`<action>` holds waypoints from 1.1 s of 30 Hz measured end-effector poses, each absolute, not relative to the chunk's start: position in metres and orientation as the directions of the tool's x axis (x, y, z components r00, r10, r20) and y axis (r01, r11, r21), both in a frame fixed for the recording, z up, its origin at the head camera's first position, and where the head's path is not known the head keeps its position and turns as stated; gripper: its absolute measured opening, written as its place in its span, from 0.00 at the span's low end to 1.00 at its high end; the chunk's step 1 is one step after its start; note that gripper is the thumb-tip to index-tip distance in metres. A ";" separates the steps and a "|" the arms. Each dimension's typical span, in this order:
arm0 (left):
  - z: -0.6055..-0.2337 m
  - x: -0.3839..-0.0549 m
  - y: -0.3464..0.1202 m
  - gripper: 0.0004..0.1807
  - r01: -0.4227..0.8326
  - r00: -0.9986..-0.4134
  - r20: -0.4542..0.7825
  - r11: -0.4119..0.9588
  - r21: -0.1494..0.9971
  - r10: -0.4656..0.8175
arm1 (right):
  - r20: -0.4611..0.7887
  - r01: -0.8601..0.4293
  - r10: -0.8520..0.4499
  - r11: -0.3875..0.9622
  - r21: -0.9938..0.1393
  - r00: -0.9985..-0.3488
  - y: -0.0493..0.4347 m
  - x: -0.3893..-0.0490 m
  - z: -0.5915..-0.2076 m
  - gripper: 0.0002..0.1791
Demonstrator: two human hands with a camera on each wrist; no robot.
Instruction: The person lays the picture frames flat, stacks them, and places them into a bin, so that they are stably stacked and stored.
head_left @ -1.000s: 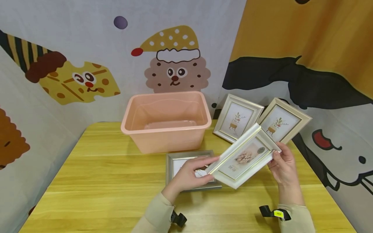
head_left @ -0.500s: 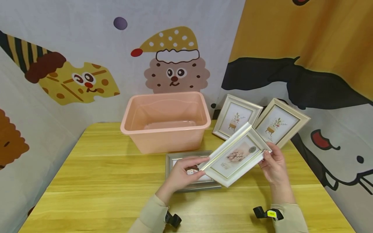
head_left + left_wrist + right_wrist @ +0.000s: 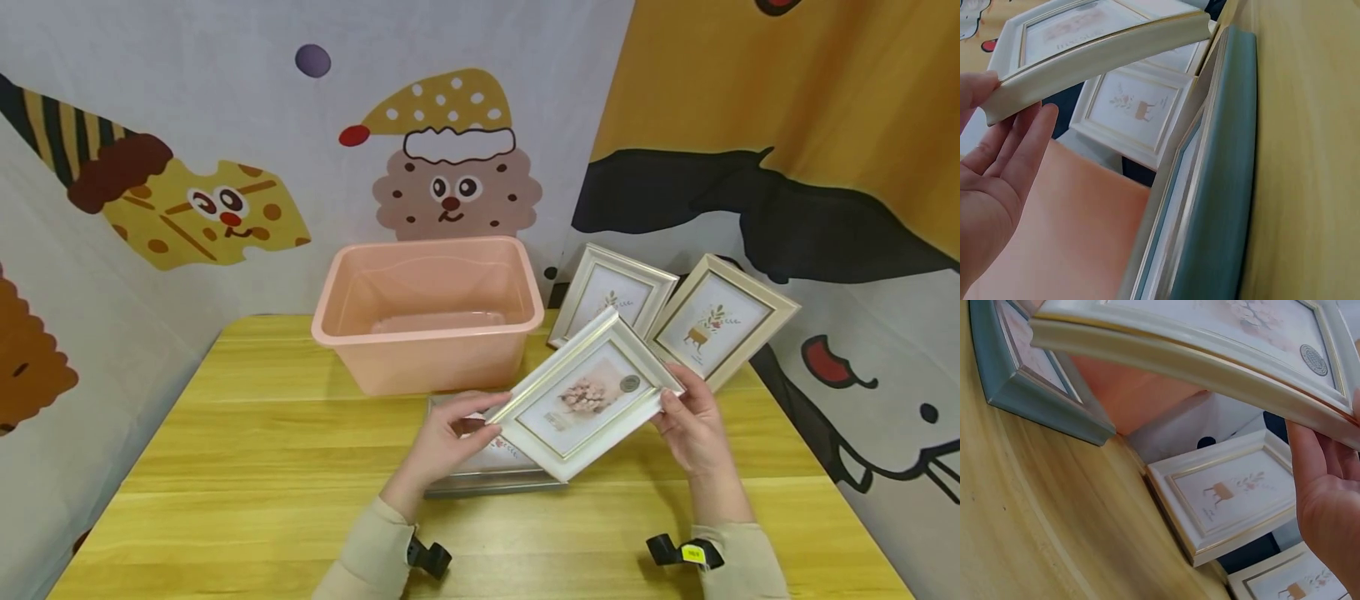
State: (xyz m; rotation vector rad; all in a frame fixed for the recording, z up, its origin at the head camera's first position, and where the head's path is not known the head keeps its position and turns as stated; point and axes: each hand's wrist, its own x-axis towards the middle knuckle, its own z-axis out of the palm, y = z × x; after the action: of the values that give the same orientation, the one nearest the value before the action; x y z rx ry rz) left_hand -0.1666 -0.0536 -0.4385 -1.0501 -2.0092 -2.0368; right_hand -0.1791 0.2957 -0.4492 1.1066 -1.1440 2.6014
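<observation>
A white picture frame [image 3: 588, 398] with gold inner lines and a pink flower print is held tilted above the table. My left hand [image 3: 444, 442] pinches its left corner between thumb and fingers, as the left wrist view [image 3: 997, 169] also shows from below. At the opposite corner my right hand [image 3: 693, 425] grips it, thumb on the front and fingers underneath. Below the held frame, a grey picture frame [image 3: 495, 483] lies on the table, partly covered by it and by my left hand. In the right wrist view the white frame [image 3: 1197, 372] passes above the grey one [image 3: 1054, 415].
A pink plastic bin [image 3: 427, 358] stands at the back middle of the wooden table [image 3: 247, 467]. To its right, a silvery-white picture frame [image 3: 577, 296] and a beige picture frame [image 3: 761, 321] lean near the patterned curtain [image 3: 247, 75].
Both hands have carried the white picture frame leftward, so it now overlaps the grey frame and uncovers more of the beige one. The grip at both corners stays the same.
</observation>
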 end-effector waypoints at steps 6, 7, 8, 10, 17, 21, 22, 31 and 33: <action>-0.436 -0.169 -0.064 0.20 0.499 -0.783 0.511 -0.132 0.857 0.354 | 0.598 -0.362 -0.223 -0.618 -0.697 -0.770 0.290 -0.174 -0.442 0.26; -0.436 -0.170 -0.067 0.20 0.494 -0.786 0.509 -0.139 0.858 0.351 | 0.588 -0.366 -0.227 -0.597 -0.714 -0.777 0.289 -0.173 -0.441 0.27; -0.436 -0.170 -0.069 0.20 0.491 -0.787 0.509 -0.146 0.859 0.349 | 0.578 -0.362 -0.233 -0.584 -0.726 -0.782 0.288 -0.172 -0.440 0.27; -0.435 -0.172 -0.075 0.19 0.482 -0.791 0.504 -0.155 0.863 0.346 | 0.563 -0.374 -0.240 -0.538 -0.755 -0.791 0.285 -0.171 -0.439 0.28; -0.430 -0.177 -0.095 0.17 0.432 -0.810 0.476 -0.202 0.879 0.341 | 0.503 -0.373 -0.283 -0.406 -0.835 -0.817 0.273 -0.166 -0.437 0.31; -0.429 -0.179 -0.103 0.17 0.409 -0.820 0.464 -0.223 0.885 0.334 | 0.456 -0.362 -0.317 -0.314 -0.878 -0.831 0.267 -0.164 -0.439 0.36; -0.430 -0.179 -0.105 0.17 0.408 -0.825 0.460 -0.218 0.887 0.327 | 0.445 -0.366 -0.321 -0.279 -0.888 -0.836 0.265 -0.164 -0.439 0.37; -0.435 -0.186 -0.120 0.15 0.380 -0.876 0.407 -0.149 0.913 0.258 | 0.341 -0.348 -0.396 -0.057 -0.936 -0.853 0.256 -0.162 -0.443 0.45; -0.435 -0.187 -0.122 0.15 0.357 -0.889 0.383 -0.143 0.923 0.251 | 0.330 -0.349 -0.409 -0.031 -0.937 -0.851 0.255 -0.162 -0.445 0.46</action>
State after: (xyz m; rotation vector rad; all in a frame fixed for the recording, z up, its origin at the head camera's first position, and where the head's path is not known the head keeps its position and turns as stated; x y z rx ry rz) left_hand -0.1874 -0.1218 -0.4346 -0.7143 -2.0065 -2.2078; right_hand -0.1617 0.2549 -0.4450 0.8678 -2.2181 2.1174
